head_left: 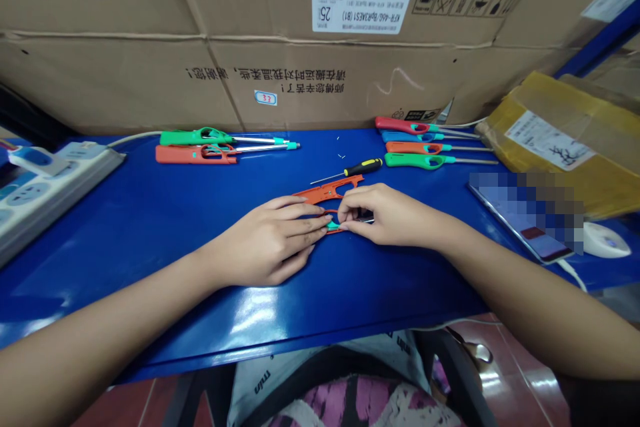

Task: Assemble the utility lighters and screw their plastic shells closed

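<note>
Near the middle of the blue table, my left hand (275,240) lies palm down over an orange lighter shell, its fingers pressing it to the surface. Much of that shell is hidden. A small green part (333,224) shows at the fingertips. From the right, my right hand (370,213) is closed in a pinch at this part, and a short piece of metal rod (367,219) shows beside its fingers. Just behind both hands lies another orange shell half (325,192), inner side up. A black and yellow screwdriver (363,167) rests behind it.
Green and orange lighters (195,154) lie at the back left, several more lighters (415,160) at the back right. A power strip (60,180) stands left. To the right are a phone (520,220), a white device (606,240) and a yellow package (575,140). Cardboard (280,60) walls the back.
</note>
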A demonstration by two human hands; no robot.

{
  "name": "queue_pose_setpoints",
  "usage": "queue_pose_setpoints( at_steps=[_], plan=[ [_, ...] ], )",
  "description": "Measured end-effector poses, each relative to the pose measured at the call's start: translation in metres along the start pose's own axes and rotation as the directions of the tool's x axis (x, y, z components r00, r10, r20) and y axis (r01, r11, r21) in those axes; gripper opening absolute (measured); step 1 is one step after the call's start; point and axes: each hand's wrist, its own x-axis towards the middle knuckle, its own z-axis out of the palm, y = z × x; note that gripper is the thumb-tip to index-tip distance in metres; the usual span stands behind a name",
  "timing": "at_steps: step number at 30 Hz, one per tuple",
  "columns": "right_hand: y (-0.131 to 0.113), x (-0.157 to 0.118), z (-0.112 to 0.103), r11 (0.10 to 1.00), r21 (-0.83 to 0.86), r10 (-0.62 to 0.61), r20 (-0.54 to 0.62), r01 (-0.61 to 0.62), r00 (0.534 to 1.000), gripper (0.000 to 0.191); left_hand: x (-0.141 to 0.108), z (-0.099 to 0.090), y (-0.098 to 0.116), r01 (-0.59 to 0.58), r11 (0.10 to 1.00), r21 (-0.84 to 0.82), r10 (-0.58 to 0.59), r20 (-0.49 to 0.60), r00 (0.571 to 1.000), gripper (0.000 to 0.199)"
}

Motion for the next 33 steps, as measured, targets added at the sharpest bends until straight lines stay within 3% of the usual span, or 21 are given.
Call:
queue_pose_setpoints(
  at_steps=[8,15,18,22,28,33],
  plan=[
    [-0.001,-0.001,-0.002,0.999,0.045,-0.001,0.005,0.000,1.000,0.012,0.002,-0.003,0.001,0.031,0.999,0.006,-0.031,-0.007,0.999,0.032],
    [0.006,-0.001,0.000,0.993,0.011,-0.120,-0.002,0.120,0.993,0.012,-0.003,0.000,-0.007,0.062,0.997,-0.048,-0.064,-0.054,0.996,0.032],
    [0.009,0.000,-0.001,0.987,-0.007,-0.162,0.026,0.162,0.986,0.013,-0.007,-0.001,-0.015,0.111,0.980,-0.166,-0.134,-0.139,0.981,0.030],
    [0.009,0.001,-0.004,0.981,-0.005,-0.191,0.063,0.192,0.980,0.013,-0.009,-0.002,-0.024,0.230,0.929,-0.290,-0.297,-0.216,0.930,0.018],
    [0.012,0.001,-0.009,0.974,-0.001,-0.226,0.067,0.227,0.972,0.016,-0.010,-0.002,-0.030,0.284,0.878,-0.386,-0.336,-0.075,0.939,0.018],
    [0.014,0.001,-0.007,0.975,-0.002,-0.220,0.053,0.220,0.974,0.014,-0.010,-0.001,-0.031,0.284,0.852,-0.439,-0.352,-0.080,0.932,0.016]
  ],
)
